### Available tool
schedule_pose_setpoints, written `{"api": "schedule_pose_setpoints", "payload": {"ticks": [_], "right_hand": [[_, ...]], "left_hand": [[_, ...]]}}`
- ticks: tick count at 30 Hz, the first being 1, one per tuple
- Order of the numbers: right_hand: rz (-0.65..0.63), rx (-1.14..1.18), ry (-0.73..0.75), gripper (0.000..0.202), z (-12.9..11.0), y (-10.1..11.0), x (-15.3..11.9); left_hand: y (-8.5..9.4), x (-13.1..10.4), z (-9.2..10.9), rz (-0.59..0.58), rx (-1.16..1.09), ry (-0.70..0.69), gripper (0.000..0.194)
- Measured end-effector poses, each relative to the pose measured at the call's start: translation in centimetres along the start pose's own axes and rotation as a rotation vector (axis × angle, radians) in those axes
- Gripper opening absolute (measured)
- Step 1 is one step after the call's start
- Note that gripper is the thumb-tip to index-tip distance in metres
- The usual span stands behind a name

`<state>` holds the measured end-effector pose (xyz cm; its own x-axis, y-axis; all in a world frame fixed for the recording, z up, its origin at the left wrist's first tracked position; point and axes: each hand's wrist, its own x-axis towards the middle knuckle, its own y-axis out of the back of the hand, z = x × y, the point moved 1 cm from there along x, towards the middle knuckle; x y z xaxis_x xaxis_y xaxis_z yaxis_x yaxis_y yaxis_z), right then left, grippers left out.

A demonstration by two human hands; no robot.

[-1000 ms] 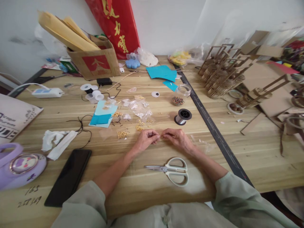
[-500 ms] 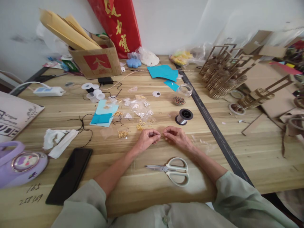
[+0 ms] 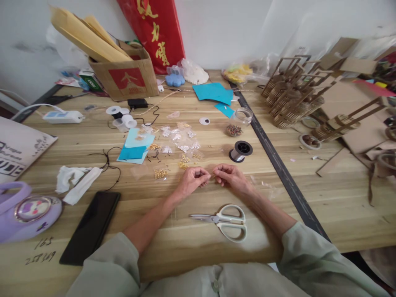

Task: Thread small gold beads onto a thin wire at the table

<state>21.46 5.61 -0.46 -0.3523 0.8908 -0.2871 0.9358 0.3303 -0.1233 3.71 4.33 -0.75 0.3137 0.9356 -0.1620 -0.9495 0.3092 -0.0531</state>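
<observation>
My left hand (image 3: 195, 181) and my right hand (image 3: 229, 178) are both closed in a pinch, fingertips almost meeting over the middle of the table. What they pinch is too small to make out; a faint yellowish speck shows between them. Scissors (image 3: 218, 219) with pale handles lie below my hands, blades toward the left. A black spool (image 3: 240, 152) wound with thin clear or silvery line stands beyond my right hand. Piles of small gold beads (image 3: 161, 173) lie left of my left hand, with silvery pieces on clear bags (image 3: 183, 142) farther back.
A black phone (image 3: 90, 227), white tissue (image 3: 81, 193) and a purple bag-like item (image 3: 29, 212) are at the left. Blue cards (image 3: 134, 152) lie beyond the beads. A glass jar (image 3: 243, 117), a dish of dark beads (image 3: 234, 130) and bamboo baskets (image 3: 286, 101) stand at the right.
My hands stay almost in place, fingertips slightly farther apart, with the right-hand fingers shifted a little. The view has moved very slightly; the table things lie as before.
</observation>
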Motion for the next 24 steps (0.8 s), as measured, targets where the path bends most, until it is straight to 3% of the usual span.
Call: {"api": "schedule_pose_setpoints", "payload": {"ticks": [24], "right_hand": [[-0.062,0.047,-0.020,0.026,-0.70,0.06,-0.23]], "left_hand": [[0.05,0.34,-0.76,0.006,0.001,-0.011,0.022]]}}
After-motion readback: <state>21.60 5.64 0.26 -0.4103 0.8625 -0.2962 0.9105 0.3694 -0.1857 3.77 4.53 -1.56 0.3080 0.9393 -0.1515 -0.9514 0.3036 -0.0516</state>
